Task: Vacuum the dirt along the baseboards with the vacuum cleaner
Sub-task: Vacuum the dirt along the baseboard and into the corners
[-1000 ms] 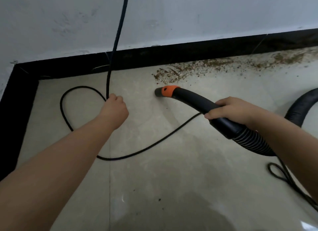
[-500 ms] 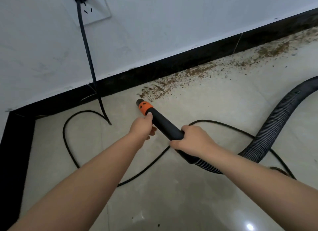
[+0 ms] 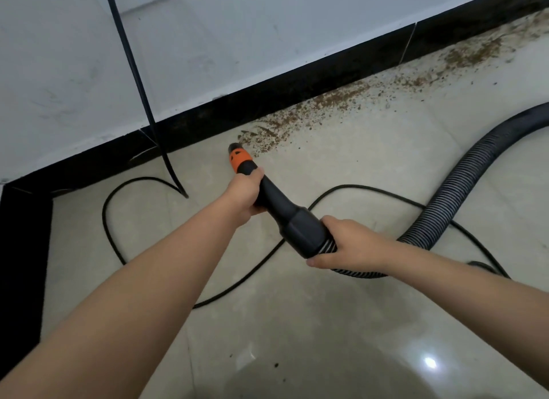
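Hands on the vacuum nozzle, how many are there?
2. The left hand grips the vacuum nozzle near its orange tip, close to the dirt. The right hand grips the back end, where the ribbed hose joins.

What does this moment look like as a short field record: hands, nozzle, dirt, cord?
left hand: grips the nozzle just behind its orange collar
right hand: grips the rear of the nozzle where the hose joins
nozzle: tip points at the near end of the dirt
dirt: brown band on the floor along the baseboard
cord: hangs down the wall, loops over the floor
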The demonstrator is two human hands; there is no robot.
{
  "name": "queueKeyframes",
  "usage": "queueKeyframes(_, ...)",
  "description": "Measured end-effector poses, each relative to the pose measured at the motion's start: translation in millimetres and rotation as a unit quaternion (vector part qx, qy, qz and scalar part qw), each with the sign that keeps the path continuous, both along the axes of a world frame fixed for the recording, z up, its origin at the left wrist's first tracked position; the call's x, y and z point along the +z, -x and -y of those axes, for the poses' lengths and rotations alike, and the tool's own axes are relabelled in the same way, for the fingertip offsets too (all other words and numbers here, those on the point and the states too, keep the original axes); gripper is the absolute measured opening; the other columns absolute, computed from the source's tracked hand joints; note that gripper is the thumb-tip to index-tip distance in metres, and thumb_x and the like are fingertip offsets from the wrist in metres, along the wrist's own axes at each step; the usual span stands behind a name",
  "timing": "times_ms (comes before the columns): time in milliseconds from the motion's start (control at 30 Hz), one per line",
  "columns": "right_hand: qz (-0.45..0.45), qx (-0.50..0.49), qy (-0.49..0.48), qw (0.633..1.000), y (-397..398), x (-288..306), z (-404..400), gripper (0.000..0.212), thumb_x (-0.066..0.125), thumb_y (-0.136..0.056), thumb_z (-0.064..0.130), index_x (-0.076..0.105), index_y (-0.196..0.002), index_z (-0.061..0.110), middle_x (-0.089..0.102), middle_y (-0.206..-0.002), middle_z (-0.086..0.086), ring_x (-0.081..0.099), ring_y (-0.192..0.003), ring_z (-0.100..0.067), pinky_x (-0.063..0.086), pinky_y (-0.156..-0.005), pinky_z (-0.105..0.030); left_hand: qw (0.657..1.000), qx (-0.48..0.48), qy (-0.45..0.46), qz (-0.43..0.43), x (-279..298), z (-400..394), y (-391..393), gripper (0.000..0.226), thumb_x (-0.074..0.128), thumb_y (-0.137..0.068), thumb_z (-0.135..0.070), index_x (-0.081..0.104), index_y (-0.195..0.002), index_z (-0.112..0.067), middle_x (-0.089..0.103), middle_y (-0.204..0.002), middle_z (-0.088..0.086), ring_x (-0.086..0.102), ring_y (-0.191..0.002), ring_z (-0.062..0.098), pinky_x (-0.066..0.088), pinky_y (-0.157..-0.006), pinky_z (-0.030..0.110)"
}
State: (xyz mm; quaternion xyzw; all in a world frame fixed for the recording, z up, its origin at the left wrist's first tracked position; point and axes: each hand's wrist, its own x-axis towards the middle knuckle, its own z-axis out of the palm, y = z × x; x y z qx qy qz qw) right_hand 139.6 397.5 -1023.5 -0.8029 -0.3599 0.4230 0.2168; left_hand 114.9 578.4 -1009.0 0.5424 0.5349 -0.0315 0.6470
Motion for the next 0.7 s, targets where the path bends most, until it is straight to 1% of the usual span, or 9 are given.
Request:
queueKeyframes(67, 0.008, 0.000, 0.000, 1.000, 4.6, -1.3, -2.1, 0.043, 0.065, -0.083, 0.044, 0.034, -0.101, 0.019, 0.039, -0.078, 0.013, 0.044, -0.073, -0.007, 0.031, -0.052, -0.013, 1.000, 0.003, -0.010, -0.005, -3.6, 0.4, -2.1, 0.042, 0.041, -0.099, -0.026, 0.034, -0.135, -0.006, 0.045, -0.134, 0.017, 0.048, -0.119, 0.033, 0.046, -0.079, 0.040)
queueKeyframes(167, 0.010, -0.004, 0.004, 1.000, 8.8, -2.1, -9.9, 0.044, 0.063, -0.084, 0.043, 0.034, -0.104, 0.016, 0.040, -0.080, 0.009, 0.045, -0.078, -0.013, 0.031, -0.053, -0.012, 0.998, 0.005, -0.046, -0.035, -8.5, -2.0, -8.3, 0.043, 0.036, -0.100, -0.031, 0.032, -0.136, -0.008, 0.045, -0.134, 0.014, 0.047, -0.119, 0.033, 0.045, -0.080, 0.041)
queueKeyframes(233, 0.009, -0.009, 0.012, 1.000, 11.7, -5.0, -14.8, 0.047, 0.063, -0.085, 0.043, 0.036, -0.110, 0.013, 0.045, -0.086, 0.005, 0.045, -0.080, -0.014, 0.033, -0.054, -0.018, 0.995, 0.004, -0.077, -0.067, -12.5, -3.4, -11.7, 0.045, 0.032, -0.101, -0.034, 0.029, -0.139, -0.010, 0.044, -0.134, 0.013, 0.046, -0.120, 0.033, 0.045, -0.086, 0.043)
queueKeyframes(300, 0.017, -0.015, 0.013, 1.000, 16.9, -8.3, -18.0, 0.052, 0.064, -0.084, 0.043, 0.037, -0.114, 0.010, 0.053, -0.097, -0.002, 0.046, -0.081, -0.015, 0.035, -0.061, -0.024, 0.990, -0.008, -0.111, -0.090, -16.4, -3.2, -11.9, 0.048, 0.029, -0.101, -0.034, 0.026, -0.140, -0.008, 0.043, -0.135, 0.015, 0.046, -0.120, 0.034, 0.044, -0.096, 0.045)
queueKeyframes(367, 0.019, -0.023, 0.009, 1.000, 20.5, -8.4, -21.5, 0.055, 0.065, -0.083, 0.043, 0.038, -0.116, 0.009, 0.055, -0.104, -0.005, 0.047, -0.082, -0.015, 0.035, -0.066, -0.024, 0.982, -0.016, -0.158, -0.102, -19.3, -4.1, -13.3, 0.049, 0.028, -0.101, -0.034, 0.024, -0.140, -0.005, 0.044, -0.134, 0.017, 0.046, -0.119, 0.034, 0.042, -0.097, 0.043)
queueKeyframes(433, 0.012, -0.027, 0.009, 1.000, 24.4, -7.4, -22.2, 0.056, 0.065, -0.083, 0.043, 0.038, -0.117, 0.008, 0.051, -0.097, -0.002, 0.047, -0.082, -0.015, 0.035, -0.066, -0.024, 0.974, -0.027, -0.190, -0.118, -18.9, -1.7, -12.4, 0.049, 0.027, -0.101, -0.033, 0.023, -0.140, -0.004, 0.047, -0.131, 0.018, 0.049, -0.116, 0.034, 0.042, -0.091, 0.040)
queueKeyframes(500, 0.006, -0.023, 0.005, 1.000, 25.3, -7.2, -20.5, 0.052, 0.065, -0.083, 0.043, 0.038, -0.113, 0.010, 0.045, -0.091, 0.002, 0.046, -0.080, -0.015, 0.035, -0.059, -0.024, 0.968, -0.039, -0.212, -0.127, -18.5, 1.1, -10.7, 0.048, 0.026, -0.102, -0.032, 0.021, -0.140, -0.004, 0.048, -0.129, 0.019, 0.051, -0.113, 0.035, 0.043, -0.087, 0.040)
queueKeyframes(600, 0.000, -0.020, 0.003, 1.000, 23.5, -6.5, -14.0, 0.047, 0.066, -0.082, 0.043, 0.031, -0.100, 0.017, 0.040, -0.078, 0.009, 0.045, -0.076, -0.015, 0.031, -0.051, -0.014, 0.968, -0.039, -0.211, -0.133, -19.0, 3.6, -8.9, 0.049, 0.028, -0.101, -0.032, 0.019, -0.141, -0.005, 0.046, -0.131, 0.018, 0.050, -0.113, 0.035, 0.044, -0.089, 0.041)
queueKeyframes(700, 0.001, -0.018, 0.010, 1.000, 19.2, -8.6, -11.9, 0.047, 0.066, -0.082, 0.043, 0.030, -0.099, 0.017, 0.038, -0.076, 0.008, 0.045, -0.077, -0.017, 0.033, -0.057, -0.025, 0.966, -0.055, -0.212, -0.134, -17.4, 5.9, -10.7, 0.049, 0.028, -0.101, -0.031, 0.017, -0.142, -0.006, 0.046, -0.129, 0.017, 0.051, -0.110, 0.034, 0.047, -0.093, 0.046)
